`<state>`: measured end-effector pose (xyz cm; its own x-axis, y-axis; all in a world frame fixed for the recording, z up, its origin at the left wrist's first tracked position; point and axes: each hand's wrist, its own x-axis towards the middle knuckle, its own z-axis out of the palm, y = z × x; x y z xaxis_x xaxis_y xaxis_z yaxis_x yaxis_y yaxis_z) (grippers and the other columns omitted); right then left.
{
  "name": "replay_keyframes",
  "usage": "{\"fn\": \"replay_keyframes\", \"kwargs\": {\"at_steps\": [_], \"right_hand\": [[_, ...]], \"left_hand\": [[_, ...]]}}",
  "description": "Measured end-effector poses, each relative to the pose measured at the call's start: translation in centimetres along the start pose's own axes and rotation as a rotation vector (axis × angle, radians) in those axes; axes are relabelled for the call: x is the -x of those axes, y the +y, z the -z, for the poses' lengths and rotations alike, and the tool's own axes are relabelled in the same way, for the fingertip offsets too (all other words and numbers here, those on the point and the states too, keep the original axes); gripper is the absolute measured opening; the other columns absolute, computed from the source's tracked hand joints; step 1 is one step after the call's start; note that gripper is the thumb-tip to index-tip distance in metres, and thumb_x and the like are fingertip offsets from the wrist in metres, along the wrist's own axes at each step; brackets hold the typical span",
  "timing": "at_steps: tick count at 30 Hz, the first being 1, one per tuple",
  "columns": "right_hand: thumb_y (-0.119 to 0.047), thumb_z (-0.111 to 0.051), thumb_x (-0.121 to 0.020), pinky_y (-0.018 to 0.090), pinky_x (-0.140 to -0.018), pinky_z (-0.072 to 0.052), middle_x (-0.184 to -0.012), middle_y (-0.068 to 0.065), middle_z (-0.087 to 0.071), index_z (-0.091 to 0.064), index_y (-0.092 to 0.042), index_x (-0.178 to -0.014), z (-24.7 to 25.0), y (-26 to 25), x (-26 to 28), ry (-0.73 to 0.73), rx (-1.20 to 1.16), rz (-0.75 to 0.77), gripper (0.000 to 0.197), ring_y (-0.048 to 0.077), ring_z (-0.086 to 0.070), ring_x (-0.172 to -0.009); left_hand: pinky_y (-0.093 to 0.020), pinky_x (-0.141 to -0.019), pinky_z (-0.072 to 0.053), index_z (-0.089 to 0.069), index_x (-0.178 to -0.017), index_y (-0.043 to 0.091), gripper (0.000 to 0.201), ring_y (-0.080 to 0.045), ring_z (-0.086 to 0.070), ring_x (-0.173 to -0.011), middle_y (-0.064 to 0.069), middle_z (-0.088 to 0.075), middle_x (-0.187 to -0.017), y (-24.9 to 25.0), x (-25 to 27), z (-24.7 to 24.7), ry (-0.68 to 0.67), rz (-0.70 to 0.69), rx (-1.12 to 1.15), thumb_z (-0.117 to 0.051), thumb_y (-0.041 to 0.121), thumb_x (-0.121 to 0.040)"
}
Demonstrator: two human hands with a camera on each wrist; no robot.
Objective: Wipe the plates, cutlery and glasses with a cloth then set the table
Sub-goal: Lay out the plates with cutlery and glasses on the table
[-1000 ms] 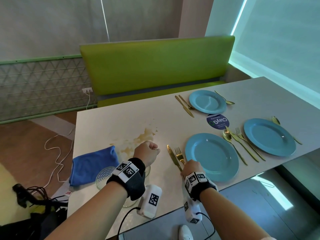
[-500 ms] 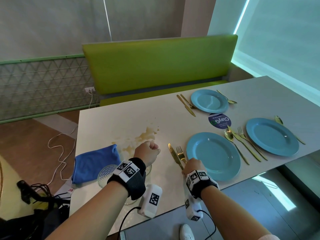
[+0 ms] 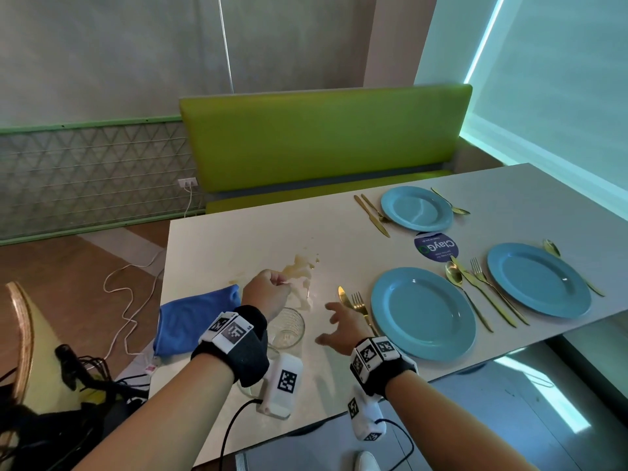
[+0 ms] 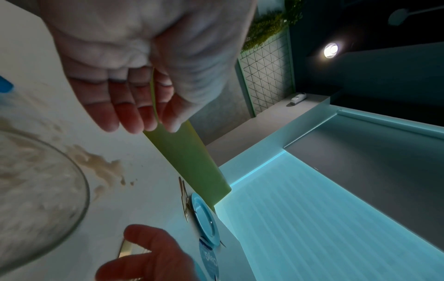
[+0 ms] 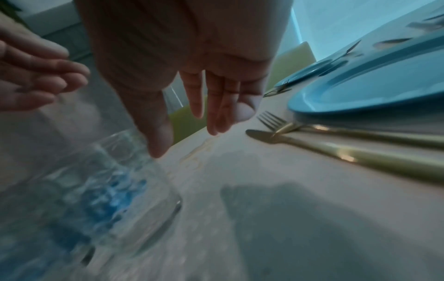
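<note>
A clear glass point(image 3: 285, 326) point(image 5: 96, 180) stands on the white table point(image 3: 238, 239) just right of my left wrist. My left hand point(image 3: 272, 287) point(image 4: 134, 117) hovers beyond it in a loose fist, holding nothing. With fingers spread and empty, my right hand point(image 3: 331, 321) point(image 5: 187, 140) hangs between the glass and a gold knife point(image 3: 345, 297) point(image 5: 336, 152) and fork point(image 3: 360, 302) point(image 5: 312, 127). These lie left of the near blue plate point(image 3: 421, 312). A folded blue cloth point(image 3: 193, 321) lies at the table's left edge. Two more blue plates point(image 3: 538, 278) point(image 3: 416, 208) have gold cutlery beside them.
A brownish spill point(image 3: 302, 266) marks the table beyond my left hand. A round dark sticker point(image 3: 436, 247) sits between the plates. A green bench point(image 3: 323, 141) runs along the far side. White cables point(image 3: 129, 300) trail on the floor at the left.
My right hand has come off the knife and fork handles, moved left toward the glass and opened its fingers. The left hand has kept its fist.
</note>
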<state>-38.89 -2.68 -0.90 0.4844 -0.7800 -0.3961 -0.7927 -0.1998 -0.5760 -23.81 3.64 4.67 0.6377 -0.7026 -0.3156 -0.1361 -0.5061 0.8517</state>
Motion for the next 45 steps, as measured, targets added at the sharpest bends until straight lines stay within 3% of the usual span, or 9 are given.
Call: {"fn": "replay_keyframes", "kwargs": {"at_steps": [6,9,12,15,21,28,35,42,45], "right_hand": [[-0.026,-0.083,-0.063,0.035,-0.105,-0.036,-0.136,0.002,-0.048,-0.022,-0.021,-0.144,-3.4,-1.1,-0.3,-0.064,-0.046,0.074,0.102,0.02,-0.04,-0.127],[-0.023,-0.084,-0.06,0.037,-0.107,-0.037,-0.136,0.001,-0.047,-0.02,-0.023,-0.144,-4.5,-1.0,-0.7,-0.082,-0.095,0.086,0.105,0.023,-0.039,-0.127],[-0.02,-0.085,-0.059,0.038,-0.107,-0.037,-0.135,0.001,-0.048,-0.023,-0.024,-0.143,-5.3,-1.1,-1.2,-0.086,-0.13,0.104,0.104,0.024,-0.04,-0.125],[-0.02,-0.085,-0.056,0.035,-0.102,-0.039,-0.131,0.007,-0.048,-0.026,-0.026,-0.141,-6.1,-1.1,-1.7,-0.085,-0.167,0.104,0.104,0.024,-0.043,-0.122],[-0.024,-0.087,-0.05,0.037,-0.1,-0.044,-0.123,0.008,-0.054,-0.033,-0.029,-0.135,-7.5,-1.2,-2.5,-0.066,-0.18,0.129,0.101,0.024,-0.048,-0.117],[-0.026,-0.087,-0.05,0.032,-0.095,-0.046,-0.12,0.002,-0.057,-0.04,-0.024,-0.125,-7.7,-1.0,-2.9,-0.024,-0.174,0.149,0.088,0.023,-0.053,-0.111],[-0.019,-0.084,-0.052,0.035,-0.099,-0.043,-0.118,-0.005,-0.06,-0.036,-0.024,-0.13,-7.1,-0.2,-2.3,0.041,-0.22,0.155,0.092,0.021,-0.049,-0.113],[-0.025,-0.083,-0.057,0.022,-0.09,-0.036,-0.116,-0.006,-0.059,-0.043,-0.023,-0.125,-6.1,0.3,-2.4,0.038,-0.156,0.132,0.079,0.016,-0.045,-0.112],[-0.025,-0.083,-0.057,0.021,-0.087,-0.035,-0.113,-0.007,-0.059,-0.044,-0.023,-0.123,-5.7,0.4,-2.5,0.049,-0.154,0.127,0.078,0.016,-0.045,-0.11]], "left_hand": [[-0.033,-0.09,-0.046,-0.052,-0.12,0.006,0.03,-0.032,-0.057,-0.111,-0.011,-0.059,-0.12,-1.5,0.6,3.0,0.101,0.036,-0.076,-0.047,0.008,-0.091],[-0.035,-0.079,-0.047,-0.055,-0.11,0.005,0.024,-0.033,-0.056,-0.111,-0.014,-0.06,-0.112,-3.2,0.9,4.8,0.144,0.064,-0.151,-0.045,0.001,-0.089],[-0.038,-0.092,-0.044,-0.047,-0.125,0.004,0.04,-0.033,-0.05,-0.121,-0.018,-0.054,-0.126,-5.9,0.4,6.7,0.202,0.13,-0.161,-0.049,-0.004,-0.086],[-0.032,-0.087,-0.043,-0.053,-0.118,0.005,0.035,-0.029,-0.051,-0.116,-0.019,-0.058,-0.114,-8.8,0.0,8.4,0.228,0.171,-0.144,-0.05,-0.006,-0.085],[-0.04,-0.111,-0.034,0.003,-0.151,0.013,0.105,-0.03,-0.026,-0.142,-0.012,-0.02,-0.157,-13.6,0.4,9.5,-0.105,0.323,-0.423,-0.07,0.004,-0.076],[-0.041,-0.111,-0.035,-0.007,-0.151,0.023,0.139,-0.03,-0.029,-0.14,-0.011,-0.034,-0.148,-15.8,0.7,7.3,-0.127,0.128,-0.434,-0.084,0.036,-0.036],[-0.03,-0.097,-0.041,-0.032,-0.142,0.024,0.123,-0.018,-0.047,-0.123,-0.002,-0.05,-0.13,-16.9,0.0,7.0,-0.131,0.027,-0.065,-0.092,0.022,-0.034],[-0.04,-0.101,-0.046,-0.045,-0.111,0.047,0.093,-0.026,-0.052,-0.116,-0.007,-0.056,-0.12,-16.8,-0.6,6.8,-0.115,0.039,-0.09,-0.085,0.034,-0.028],[-0.038,-0.1,-0.044,-0.046,-0.125,0.031,0.094,-0.026,-0.048,-0.115,-0.007,-0.054,-0.118,-15.9,-0.8,6.9,-0.106,0.02,-0.148,-0.086,0.019,-0.041]]}}
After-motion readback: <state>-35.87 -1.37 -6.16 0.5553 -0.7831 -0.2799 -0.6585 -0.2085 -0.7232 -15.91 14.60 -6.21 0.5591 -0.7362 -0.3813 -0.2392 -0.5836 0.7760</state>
